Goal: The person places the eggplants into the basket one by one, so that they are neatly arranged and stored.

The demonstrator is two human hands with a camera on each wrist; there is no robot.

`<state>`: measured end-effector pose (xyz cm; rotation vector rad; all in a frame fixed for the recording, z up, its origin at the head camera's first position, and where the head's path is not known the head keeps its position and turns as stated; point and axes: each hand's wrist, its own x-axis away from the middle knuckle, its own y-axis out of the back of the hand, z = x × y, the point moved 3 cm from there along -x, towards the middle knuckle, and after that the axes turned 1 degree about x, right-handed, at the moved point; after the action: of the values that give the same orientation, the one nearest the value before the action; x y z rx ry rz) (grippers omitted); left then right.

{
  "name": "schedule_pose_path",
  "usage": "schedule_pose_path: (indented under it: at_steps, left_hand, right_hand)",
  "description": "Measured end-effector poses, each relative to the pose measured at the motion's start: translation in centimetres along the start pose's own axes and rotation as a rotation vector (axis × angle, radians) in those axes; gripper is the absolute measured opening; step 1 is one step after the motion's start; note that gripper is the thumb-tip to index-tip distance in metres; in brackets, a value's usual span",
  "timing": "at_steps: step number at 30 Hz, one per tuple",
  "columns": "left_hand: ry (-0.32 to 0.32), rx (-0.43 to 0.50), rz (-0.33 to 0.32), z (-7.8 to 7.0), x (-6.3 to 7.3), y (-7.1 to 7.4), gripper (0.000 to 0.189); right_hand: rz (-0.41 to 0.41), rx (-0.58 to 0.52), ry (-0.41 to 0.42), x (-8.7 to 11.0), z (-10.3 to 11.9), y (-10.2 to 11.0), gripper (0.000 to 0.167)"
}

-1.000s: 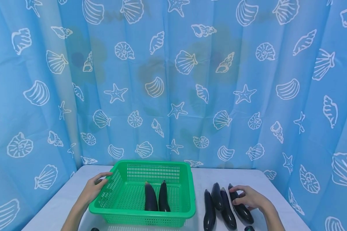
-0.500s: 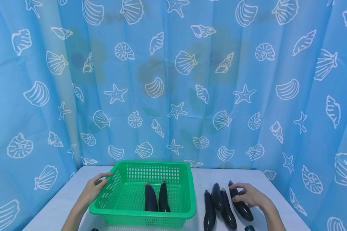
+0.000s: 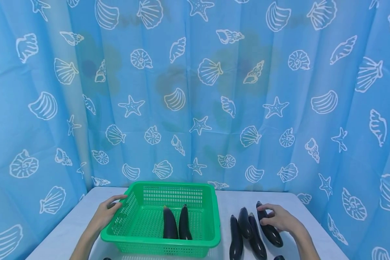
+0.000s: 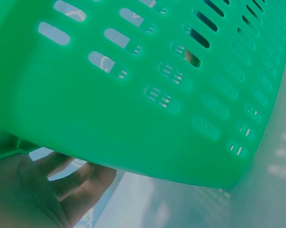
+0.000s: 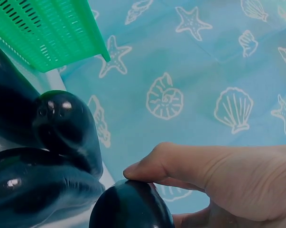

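Observation:
My left hand (image 3: pixel 104 213) grips the left rim of a green perforated plastic basket (image 3: pixel 162 241). In the left wrist view its fingers (image 4: pixel 88 187) bend under the basket's edge. Inside the basket lie two dark eggplants, a left one (image 3: pixel 170 224) and a right one (image 3: pixel 183 224). Over on the right, my right hand (image 3: pixel 281 219) pinches another eggplant (image 3: pixel 272 235) between thumb and fingers. The right wrist view shows the thumb pressed on that glossy eggplant's side, with the other fingers mostly hidden behind it.
Three more eggplants lie together between basket and right hand: a left one (image 3: pixel 236 238), a short middle one (image 3: pixel 245 223) and a right one (image 3: pixel 257 240). A white-covered table (image 3: pixel 247 196) bears everything. Behind hangs a blue shell-patterned curtain (image 3: pixel 188 108).
My right hand has shifted its eggplant slightly away from me and to the left. The left hand, the basket and the other eggplants stay in place.

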<state>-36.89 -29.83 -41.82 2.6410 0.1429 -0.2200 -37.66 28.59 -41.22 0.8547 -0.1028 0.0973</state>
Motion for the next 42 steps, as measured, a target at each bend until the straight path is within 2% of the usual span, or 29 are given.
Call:
schedule_pose_path:
  at_steps: [18, 24, 42]
  left_hand:
    - [0.023, 0.023, -0.004, 0.3, -0.2, -0.1, 0.043]
    - [0.0, -0.009, -0.001, 0.2, -0.2, 0.0, 0.045]
    - [0.014, 0.034, 0.012, 0.2, -0.2, 0.0, 0.044]
  right_hand:
    - [-0.042, 0.012, 0.043, 0.6, 1.9, 0.2, 0.052]
    - [-0.059, 0.01, 0.069, 1.0, 2.7, 0.3, 0.052]
    - [-0.079, 0.025, 0.106, 1.9, 4.1, 0.2, 0.051]
